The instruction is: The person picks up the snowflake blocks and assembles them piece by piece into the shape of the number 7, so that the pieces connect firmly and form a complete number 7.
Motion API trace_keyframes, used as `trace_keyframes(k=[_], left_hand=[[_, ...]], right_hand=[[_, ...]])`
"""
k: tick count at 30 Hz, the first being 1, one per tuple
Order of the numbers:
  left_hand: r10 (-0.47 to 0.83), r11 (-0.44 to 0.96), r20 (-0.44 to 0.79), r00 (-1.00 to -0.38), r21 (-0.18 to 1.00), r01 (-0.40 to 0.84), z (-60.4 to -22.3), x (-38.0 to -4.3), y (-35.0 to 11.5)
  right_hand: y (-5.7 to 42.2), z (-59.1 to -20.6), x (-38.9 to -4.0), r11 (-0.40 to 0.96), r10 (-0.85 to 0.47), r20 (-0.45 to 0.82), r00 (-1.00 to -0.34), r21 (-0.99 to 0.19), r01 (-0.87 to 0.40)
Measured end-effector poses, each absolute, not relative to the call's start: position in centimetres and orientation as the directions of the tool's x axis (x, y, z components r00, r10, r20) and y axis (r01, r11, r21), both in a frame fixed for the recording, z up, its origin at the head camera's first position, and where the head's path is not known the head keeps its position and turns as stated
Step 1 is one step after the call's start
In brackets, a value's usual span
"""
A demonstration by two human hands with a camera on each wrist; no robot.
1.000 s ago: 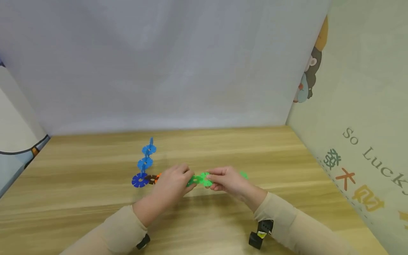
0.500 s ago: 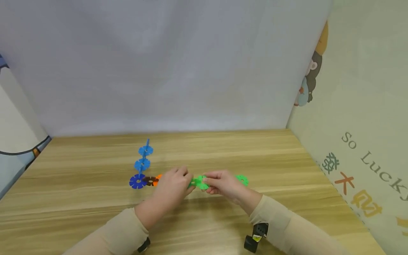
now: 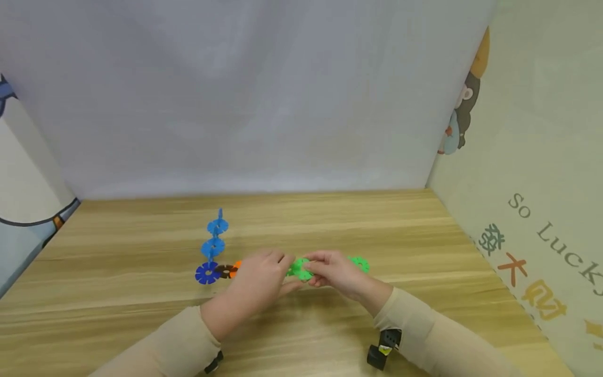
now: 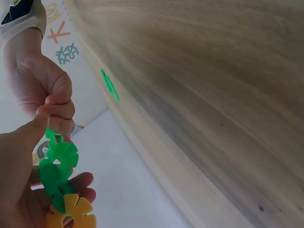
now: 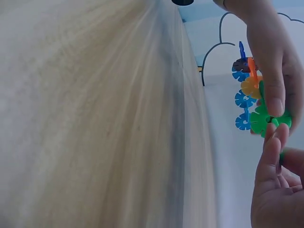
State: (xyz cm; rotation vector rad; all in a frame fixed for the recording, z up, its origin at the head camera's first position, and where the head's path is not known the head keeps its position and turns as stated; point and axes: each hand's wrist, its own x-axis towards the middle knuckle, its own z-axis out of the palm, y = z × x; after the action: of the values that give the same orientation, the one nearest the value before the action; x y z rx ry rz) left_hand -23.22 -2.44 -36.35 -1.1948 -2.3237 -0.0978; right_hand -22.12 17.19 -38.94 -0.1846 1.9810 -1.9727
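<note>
A chain of interlocking plastic snowflake discs is held up by both hands. My left hand [image 3: 256, 277] grips its green section, thumb and fingers on either side; a yellow disc [image 4: 73, 211] sits beside that palm in the left wrist view. My right hand [image 3: 339, 272] pinches a bright green disc [image 3: 301, 269] at the chain's right end, fingertips close to the left hand's. Left of the hands run an orange disc [image 3: 236, 267], a brown disc [image 3: 225, 271] and a dark blue disc [image 3: 207, 273]. Several lighter blue discs [image 3: 213, 246] branch away from there. The left hand hides the middle of the chain.
One loose green disc [image 3: 360, 264] lies on the wooden table [image 3: 377, 225], just beyond the right hand. A pale grey cloth [image 3: 254, 104] hangs behind the table's back edge. A printed wall panel [image 3: 542, 157] stands along the right side.
My left hand has slid a little to the right along the chain, covering more of the green section, its thumb now reaching toward the right hand. The right hand keeps its pinch with little movement.
</note>
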Motion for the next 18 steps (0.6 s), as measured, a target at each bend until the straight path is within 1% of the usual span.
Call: trace_keyframes(k=[5, 10, 13, 15, 18], left_hand=[[0.752, 0.583, 0.46, -0.472, -0.131, 0.802, -36.5, -23.1, -2.3], [0.753, 0.575, 0.451, -0.479, -0.097, 0.813, -36.7, -22.9, -2.5], [0.772, 0.567, 0.408, -0.487, -0.098, 0.818, -36.8, -23.1, -3.0], [0.784, 0.564, 0.381, -0.49, -0.106, 0.819, -36.8, -23.2, -3.4], [0.794, 0.552, 0.377, -0.477, -0.116, 0.826, -36.9, -23.5, -4.1]], right_hand=[[17.2, -38.9, -21.9, 0.055, -0.343, -0.144, -0.928, -0.99, 0.133], [18.0, -38.7, -22.0, 0.128, -0.405, -0.151, -0.902, -0.986, 0.107], [19.5, -38.7, -22.2, 0.189, -0.426, -0.144, -0.893, -0.98, 0.068], [20.8, -38.7, -22.5, 0.237, -0.401, -0.133, -0.906, -0.971, 0.037], [23.1, -38.4, -22.9, 0.319, -0.309, -0.118, -0.944, -0.948, 0.014]])
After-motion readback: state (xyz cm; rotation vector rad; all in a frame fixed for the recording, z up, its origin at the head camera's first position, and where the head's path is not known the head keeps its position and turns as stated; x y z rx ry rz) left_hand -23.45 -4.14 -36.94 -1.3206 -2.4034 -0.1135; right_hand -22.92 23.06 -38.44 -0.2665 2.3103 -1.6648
